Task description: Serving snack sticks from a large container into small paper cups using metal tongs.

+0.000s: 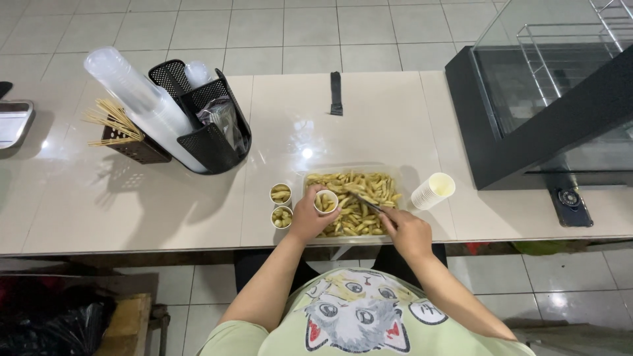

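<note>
A clear rectangular tray (403, 173) full of yellow fries stands near the front edge of the counter. My left hand (307, 216) holds a small white paper cup (326, 201) with a few fries in it, tilted over the tray's left part. My right hand (406, 231) grips slim dark tongs (366, 202) whose tips reach into the fries near the cup. Two filled small cups (281, 205) stand just left of the tray, one behind the other.
A stack of empty paper cups (433, 190) lies on its side right of the tray. A black mesh organiser (210, 128) with clear plastic cups and wooden skewers (113, 122) stands at the back left. A glass display case (547, 99) fills the right. A small black object (336, 93) lies far back.
</note>
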